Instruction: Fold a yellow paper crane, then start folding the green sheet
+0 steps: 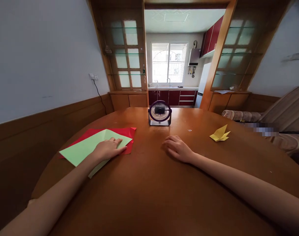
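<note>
My left hand (108,148) lies on a sheet of light green paper (82,147), its fingers stretched over the right part of the sheet. The green sheet rests on red paper (129,132), which shows along the back and right edges. A green strip or flap (98,168) pokes out below my left wrist. My right hand (177,148) rests on the tabletop right of centre, fingers loosely bent and slightly apart, with nothing seen in it. Farther right sits a folded yellow paper figure (220,133) with pointed tips.
A small round desk fan (160,111) stands at the far middle of the brown wooden table (149,196). A striped sofa (277,114) is at the right. Behind the table, an opening leads to a kitchen with red cabinets (174,97). A wall socket (93,76) with a cord is at the left.
</note>
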A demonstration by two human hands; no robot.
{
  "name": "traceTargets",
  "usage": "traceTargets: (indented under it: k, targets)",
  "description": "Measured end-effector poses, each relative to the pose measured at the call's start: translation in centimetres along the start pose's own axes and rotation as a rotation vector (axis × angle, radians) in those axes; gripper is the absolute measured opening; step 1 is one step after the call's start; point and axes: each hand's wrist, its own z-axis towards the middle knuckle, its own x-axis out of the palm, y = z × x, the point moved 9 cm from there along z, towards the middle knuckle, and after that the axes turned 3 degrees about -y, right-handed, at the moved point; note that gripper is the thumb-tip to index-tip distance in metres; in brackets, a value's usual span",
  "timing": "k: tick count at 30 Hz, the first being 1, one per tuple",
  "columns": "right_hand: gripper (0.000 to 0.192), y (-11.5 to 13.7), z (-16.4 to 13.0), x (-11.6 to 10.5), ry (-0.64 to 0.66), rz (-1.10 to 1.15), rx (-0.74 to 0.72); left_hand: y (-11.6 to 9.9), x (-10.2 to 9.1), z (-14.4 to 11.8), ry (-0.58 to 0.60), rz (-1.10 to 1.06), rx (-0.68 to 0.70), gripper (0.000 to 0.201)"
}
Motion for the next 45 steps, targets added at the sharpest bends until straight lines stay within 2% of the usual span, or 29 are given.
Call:
traceTargets:
  k: [7, 12, 16, 21, 24, 29, 35, 37, 39, 41, 43, 45]
  targets:
    - [0.024, 0.3, -0.3, 0.2, 0.071, 0.008, -0.014, -4.5, -1.1, -1.9, -0.028, 0.004, 0.224, 0.061]
    - [0.029, 0.5, 0.9, 1.1, 0.131, 0.026, -0.005, -7.1, -1.6, -3.2, -0.032, 0.043, 0.303, 0.048]
    - [0.04, -0.4, 3.4, 3.7, 0.199, 0.03, 0.054, -9.7, -1.7, -4.0, -0.08, 0.149, 0.389, 0.036]
    - [0.055, -2.6, 5.3, 8.0, 0.335, -0.001, 0.141, -11.8, -1.9, -4.6, -0.165, 0.15, 0.475, 0.036]
    - [0.068, -3.4, 4.7, 9.6, 0.419, -0.004, 0.168, -11.2, -2.2, -4.3, -0.157, 0.074, 0.413, 0.041]
    - [0.087, -3.3, 3.9, 10.2, 0.518, -0.007, 0.177, -10.2, -2.3, -4.2, -0.081, -0.037, 0.31, 0.048]
    - [0.087, -2.5, 5.1, 10.8, 0.557, 0.007, 0.167, -10.0, -1.3, -4.0, -0.065, -0.101, 0.317, 0.055]
    - [0.087, -2.2, 5.7, 10.4, 0.513, -0.005, 0.151, -9.8, -1.0, -3.6, -0.092, -0.149, 0.312, 0.059]
    - [0.078, -1.4, 6.4, 9.3, 0.399, -0.051, 0.055, -9.5, -0.8, -3.1, -0.118, -0.219, 0.312, 0.06]
    - [0.053, 0.3, 6.8, 8.0, 0.279, -0.129, -0.134, -9.0, -0.9, -2.6, -0.139, -0.338, 0.306, 0.058]
    - [0.03, 1.8, 6.7, 7.3, 0.237, -0.191, -0.299, -7.9, -1.2, -1.9, -0.166, -0.474, 0.292, 0.056]
    - [0.025, 2.5, 6.4, 6.9, 0.243, -0.208, -0.369, -5.9, -1.5, -0.9, -0.222, -0.523, 0.237, 0.056]
